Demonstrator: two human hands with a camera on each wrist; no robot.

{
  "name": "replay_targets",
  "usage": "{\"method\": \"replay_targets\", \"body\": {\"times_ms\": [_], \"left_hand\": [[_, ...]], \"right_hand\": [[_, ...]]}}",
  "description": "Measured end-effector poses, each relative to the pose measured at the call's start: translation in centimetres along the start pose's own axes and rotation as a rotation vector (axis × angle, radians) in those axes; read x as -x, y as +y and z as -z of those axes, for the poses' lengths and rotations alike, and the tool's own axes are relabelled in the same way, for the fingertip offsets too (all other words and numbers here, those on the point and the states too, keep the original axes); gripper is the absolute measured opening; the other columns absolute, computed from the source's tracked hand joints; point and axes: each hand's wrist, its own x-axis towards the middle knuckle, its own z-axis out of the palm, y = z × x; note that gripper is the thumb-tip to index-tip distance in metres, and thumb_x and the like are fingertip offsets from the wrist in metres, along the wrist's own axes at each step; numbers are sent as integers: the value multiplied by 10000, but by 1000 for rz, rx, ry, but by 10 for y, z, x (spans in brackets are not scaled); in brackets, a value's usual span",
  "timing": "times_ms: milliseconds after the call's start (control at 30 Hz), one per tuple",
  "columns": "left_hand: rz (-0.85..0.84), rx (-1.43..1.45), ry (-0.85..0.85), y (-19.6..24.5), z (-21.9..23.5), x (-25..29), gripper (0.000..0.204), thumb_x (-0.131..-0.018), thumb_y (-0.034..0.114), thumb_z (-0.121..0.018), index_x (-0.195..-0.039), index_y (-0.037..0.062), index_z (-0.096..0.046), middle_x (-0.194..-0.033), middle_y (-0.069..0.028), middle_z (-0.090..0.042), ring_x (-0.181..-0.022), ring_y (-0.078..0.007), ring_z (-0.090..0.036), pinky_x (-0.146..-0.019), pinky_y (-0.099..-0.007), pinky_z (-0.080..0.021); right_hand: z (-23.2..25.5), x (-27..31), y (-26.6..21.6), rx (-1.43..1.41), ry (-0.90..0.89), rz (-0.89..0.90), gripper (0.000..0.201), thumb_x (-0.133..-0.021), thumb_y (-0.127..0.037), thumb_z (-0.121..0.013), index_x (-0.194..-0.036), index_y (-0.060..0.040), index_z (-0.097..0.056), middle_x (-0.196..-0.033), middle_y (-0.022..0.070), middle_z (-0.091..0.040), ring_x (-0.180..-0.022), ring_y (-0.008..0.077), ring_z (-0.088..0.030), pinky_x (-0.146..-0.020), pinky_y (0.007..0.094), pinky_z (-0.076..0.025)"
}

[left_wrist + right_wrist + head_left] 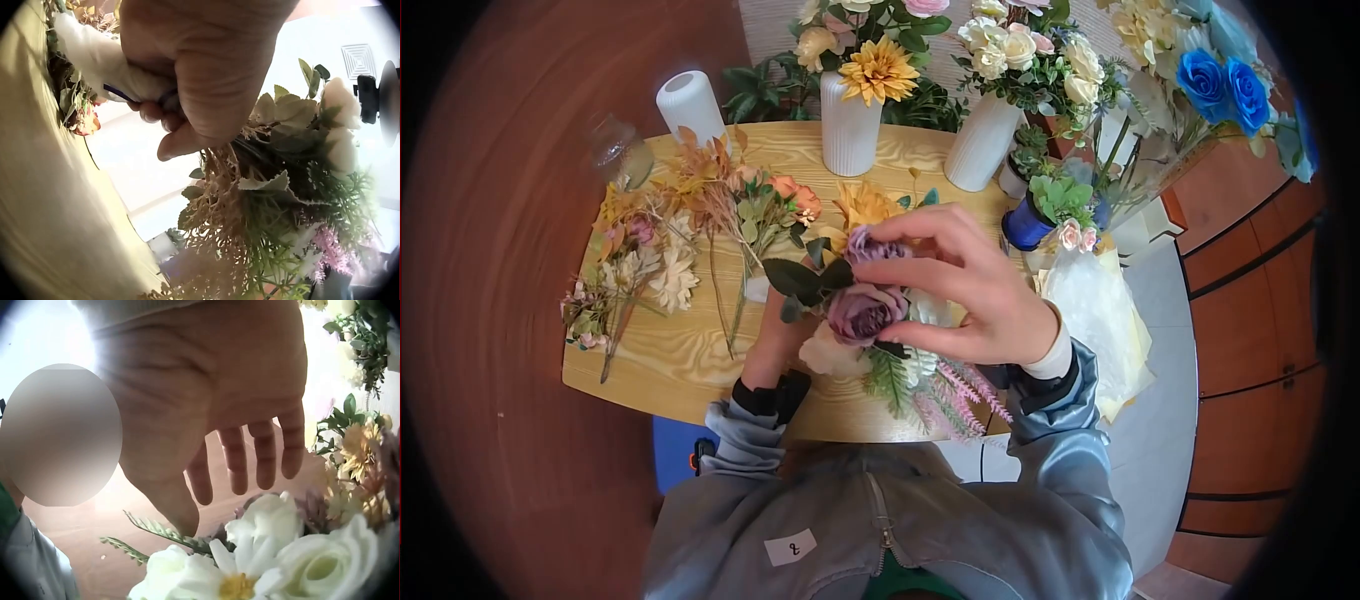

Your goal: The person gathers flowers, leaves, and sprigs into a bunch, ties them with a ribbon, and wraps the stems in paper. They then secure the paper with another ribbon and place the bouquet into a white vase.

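The left hand (772, 335), partly behind the flowers in the head view, grips the bouquet's stems; in the left wrist view its fingers (169, 119) curl round them, beside a white wrap (94, 53). Above the hand the bouquet holds purple roses (867, 313), dark green leaves, a yellow flower (866, 204) and pink sprigs (972, 392). The right hand (975, 290) is at the purple roses, fingers spread and lightly bent, thumb beside the lower rose. In the right wrist view the fingers hang apart above white flowers (272, 519); contact is unclear.
Loose flower stems (640, 265) lie on the table's left (670, 375). White vases (848, 130) stand along the back, one without flowers (690, 105) near a glass jar (622, 150). At right are a blue pot (1026, 228), wrapping sheets (1100, 320) and blue roses (1225, 88).
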Motion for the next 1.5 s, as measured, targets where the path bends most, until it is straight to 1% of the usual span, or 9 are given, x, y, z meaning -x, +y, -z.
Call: {"method": "replay_targets", "body": {"times_ms": [33, 67, 133, 267, 433, 700, 1133, 1300, 1500], "left_hand": [[252, 457, -16, -2, -6, -4, 307, -713, 47, -593, -1013, 49, -526, -844, -124, -590, -755, -263, -564, -638, -337, -425], [252, 457, -16, -3, -4, -3, 307, -713, 47, -593, -1013, 49, -526, -844, -124, -590, -755, -263, -564, -638, -337, -425], [236, 10, -118, 4, 7, -1, 311, -705, 34, -589, -1008, 45, -519, -817, -122, -592, -743, -278, -560, -629, -335, -427], [62, 89, 0, 30, 15, 0, 309, -656, 12, -595, -954, 35, -515, -748, -117, -578, -705, -311, -553, -607, -343, -427], [112, 43, -53, 9, 7, -5, 291, -638, -18, -574, -918, 33, -513, -734, -129, -564, -715, -339, -541, -593, -354, -419], [83, 229, 11, -15, -9, -1, 263, -602, -30, -572, -855, 36, -541, -781, -141, -558, -779, -351, -522, -640, -381, -409], [-13, -40, 57, 13, -5, -10, 276, -612, 101, -641, -873, 81, -553, -772, -111, -570, -743, -320, -532, -640, -372, -388], [-44, -92, 75, 22, -10, -12, 297, -629, 69, -616, -912, 79, -527, -756, -125, -563, -732, -327, -531, -636, -383, -385], [-60, -145, 72, 22, -14, -13, 278, -641, 24, -583, -900, 59, -490, -732, -133, -555, -722, -342, -521, -626, -402, -377]], "right_hand": [[-3, -2, -2, -13, -8, -28, 273, -673, -103, -667, -938, -69, -611, -917, 63, -545, -755, 231, -513, -677, 316, -425], [-2, 0, 1, -13, -9, -28, 273, -673, -103, -667, -938, -69, -611, -917, 63, -545, -755, 231, -513, -677, 316, -425], [0, 6, 13, -42, -10, 61, 214, -683, -47, -637, -896, -55, -618, -871, 61, -567, -743, 230, -535, -655, 310, -438], [3, 10, 7, -127, 181, -63, 189, -652, 75, -589, -821, -1, -626, -761, 95, -605, -706, 228, -583, -614, 303, -456], [-1, 8, 3, -57, 70, -55, 168, -664, -77, -683, -817, -44, -623, -757, 65, -591, -689, 219, -570, -591, 295, -447], [-4, 15, 7, -63, 1, -65, 172, -680, -43, -644, -849, -68, -623, -775, 51, -593, -697, 220, -566, -603, 317, -444], [9, 24, 11, -103, 56, -6, 210, -652, 52, -631, -851, -15, -634, -804, 78, -609, -664, 206, -572, -570, 285, -439], [18, 12, 0, -15, -64, 47, 205, -665, -28, -659, -869, -40, -643, -845, 60, -588, -820, 231, -511, -716, 323, -402], [30, 27, 11, -17, -79, 40, 217, -657, 1, -645, -870, -44, -640, -779, 59, -563, -712, 208, -508, -622, 297, -399]]}}
